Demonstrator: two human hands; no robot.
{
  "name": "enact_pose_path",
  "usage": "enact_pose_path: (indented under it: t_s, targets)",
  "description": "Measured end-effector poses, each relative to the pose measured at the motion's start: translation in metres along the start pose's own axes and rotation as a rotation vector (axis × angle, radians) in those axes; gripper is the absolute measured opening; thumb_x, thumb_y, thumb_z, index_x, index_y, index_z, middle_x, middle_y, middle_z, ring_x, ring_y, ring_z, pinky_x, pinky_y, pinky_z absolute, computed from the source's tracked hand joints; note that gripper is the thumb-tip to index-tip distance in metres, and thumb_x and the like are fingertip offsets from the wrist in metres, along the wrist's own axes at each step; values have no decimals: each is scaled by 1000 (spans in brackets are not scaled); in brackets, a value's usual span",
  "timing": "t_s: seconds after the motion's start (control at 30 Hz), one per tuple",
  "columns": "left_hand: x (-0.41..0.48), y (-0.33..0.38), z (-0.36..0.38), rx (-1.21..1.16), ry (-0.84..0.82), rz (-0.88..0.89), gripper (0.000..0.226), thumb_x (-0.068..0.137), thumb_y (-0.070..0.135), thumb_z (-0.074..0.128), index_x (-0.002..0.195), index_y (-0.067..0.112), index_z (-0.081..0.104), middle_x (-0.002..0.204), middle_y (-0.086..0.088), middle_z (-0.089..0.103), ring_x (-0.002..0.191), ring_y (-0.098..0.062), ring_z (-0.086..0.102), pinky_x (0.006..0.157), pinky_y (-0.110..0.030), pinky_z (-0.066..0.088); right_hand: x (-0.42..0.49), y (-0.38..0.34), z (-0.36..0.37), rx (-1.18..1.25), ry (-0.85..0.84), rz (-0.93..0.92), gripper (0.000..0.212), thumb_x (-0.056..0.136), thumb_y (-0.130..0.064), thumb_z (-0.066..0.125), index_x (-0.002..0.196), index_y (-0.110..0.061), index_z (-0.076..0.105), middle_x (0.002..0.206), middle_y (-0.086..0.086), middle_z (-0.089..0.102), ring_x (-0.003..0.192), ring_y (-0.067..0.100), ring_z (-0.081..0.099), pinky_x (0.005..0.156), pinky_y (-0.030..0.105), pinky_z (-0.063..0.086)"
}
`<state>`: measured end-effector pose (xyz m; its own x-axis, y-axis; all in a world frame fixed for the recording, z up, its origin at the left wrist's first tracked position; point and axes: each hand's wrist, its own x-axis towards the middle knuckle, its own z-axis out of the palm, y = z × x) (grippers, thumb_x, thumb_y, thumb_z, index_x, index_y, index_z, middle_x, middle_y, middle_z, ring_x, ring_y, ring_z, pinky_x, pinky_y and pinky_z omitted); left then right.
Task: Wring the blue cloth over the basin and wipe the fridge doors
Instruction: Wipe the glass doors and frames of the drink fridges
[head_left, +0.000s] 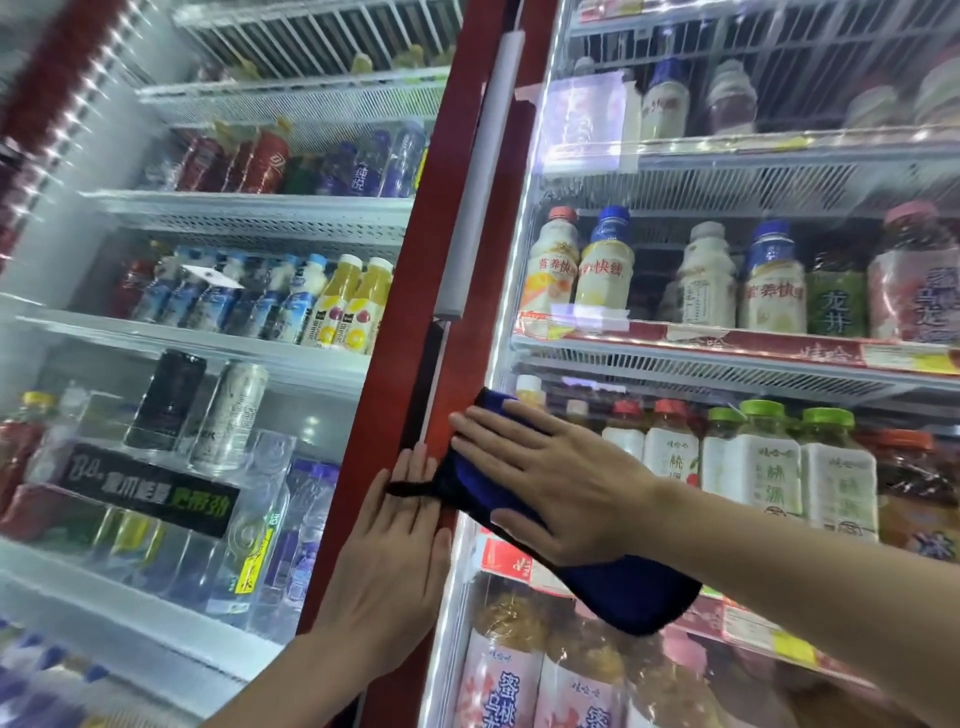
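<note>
The blue cloth (631, 592) lies flat against the right glass fridge door (727, 171), near its left edge. My right hand (550, 483) presses on the cloth with fingers spread, covering its middle. A dark loop on the cloth's left end hangs across my left hand (395, 561). That left hand rests flat, fingers together, on the red frame (415, 291) between the two doors. The left glass door (218, 291) stands beside it. No basin is in view.
A grey vertical handle (480, 176) runs up the red frame above my hands. Behind both glass doors are wire shelves packed with bottles and cans. Price strips line the right shelves' fronts.
</note>
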<state>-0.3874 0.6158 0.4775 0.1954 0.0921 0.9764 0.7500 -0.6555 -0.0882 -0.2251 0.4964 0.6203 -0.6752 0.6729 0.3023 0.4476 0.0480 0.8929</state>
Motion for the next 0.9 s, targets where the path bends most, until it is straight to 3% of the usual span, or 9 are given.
enact_pose_path:
  t_s: [0.13, 0.27, 0.6, 0.73, 0.8, 0.9]
  targets:
    - [-10, -1, -4, 26, -7, 3, 62, 100, 28, 33, 151, -9, 33, 161, -23, 30, 150, -33, 31, 117, -44, 24, 39, 60, -32, -105, 19, 89, 73, 104, -55, 12, 162, -13, -1, 170, 6, -1, 156, 17, -9, 127, 40, -2]
    - [-18, -12, -8, 15, -10, 8, 62, 101, 27, 32, 153, -7, 28, 163, -21, 26, 151, -33, 27, 117, -43, 23, 58, 75, -32, -208, 16, 85, 72, 105, -52, 14, 162, -10, 2, 169, 11, 7, 157, 21, -1, 127, 42, 0]
    - [-27, -16, -1, -28, -32, -16, 61, 102, 26, 30, 153, -8, 27, 163, -23, 25, 153, -33, 23, 122, -43, 17, 32, -23, 8, -81, 58, 154, 74, 105, -50, 15, 161, -5, 1, 168, 15, -4, 156, 28, -8, 125, 49, 1]
    - [-28, -15, 0, -15, -61, -33, 57, 99, 23, 33, 140, -13, 48, 146, -30, 49, 140, -42, 45, 120, -44, 20, 24, -57, 22, -8, 113, 202, 74, 105, -49, 23, 160, -2, 5, 168, 19, -2, 157, 30, -5, 125, 51, 2]
    - [-33, -17, 0, -43, -56, -41, 53, 98, 21, 34, 134, -12, 54, 144, -30, 52, 138, -44, 47, 123, -42, 17, 17, -77, 30, 19, 117, 198, 75, 104, -48, 26, 160, -1, 6, 168, 19, -2, 156, 31, -6, 125, 52, 2]
    - [-42, -18, -2, -69, -49, -8, 61, 95, 17, 34, 149, -12, 34, 157, -28, 34, 148, -42, 32, 121, -48, 21, 5, -108, 42, 50, 109, 185, 75, 105, -46, 28, 159, 0, 7, 168, 19, -2, 156, 30, -8, 125, 51, 1]
